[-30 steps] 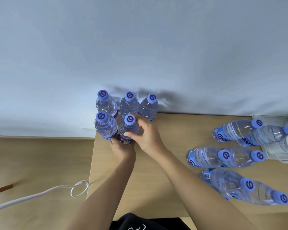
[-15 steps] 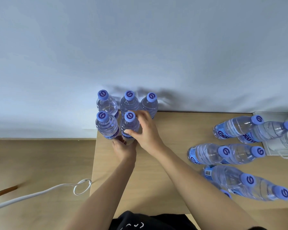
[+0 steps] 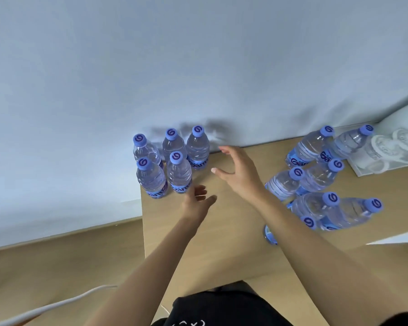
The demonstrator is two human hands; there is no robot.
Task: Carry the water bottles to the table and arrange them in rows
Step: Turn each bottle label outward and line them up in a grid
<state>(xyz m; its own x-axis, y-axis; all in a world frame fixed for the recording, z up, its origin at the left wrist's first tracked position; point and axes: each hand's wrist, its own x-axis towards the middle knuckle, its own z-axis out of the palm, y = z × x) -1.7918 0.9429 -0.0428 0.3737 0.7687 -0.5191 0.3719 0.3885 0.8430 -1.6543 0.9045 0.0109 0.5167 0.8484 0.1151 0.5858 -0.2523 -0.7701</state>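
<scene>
Soft even light, no glare; bottles shadow the far wall. My hands slightly motion-blurred, wide-angle bends edges.

Clear glossy plastic bottles, matt wood table

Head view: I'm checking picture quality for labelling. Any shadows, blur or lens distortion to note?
Head view: the upright bottles cast a soft dark shadow on the wall behind them; wide-angle distortion splays the bottles outward and tilts the table edges; both open hands look slightly soft, the caps fairly sharp.
</scene>
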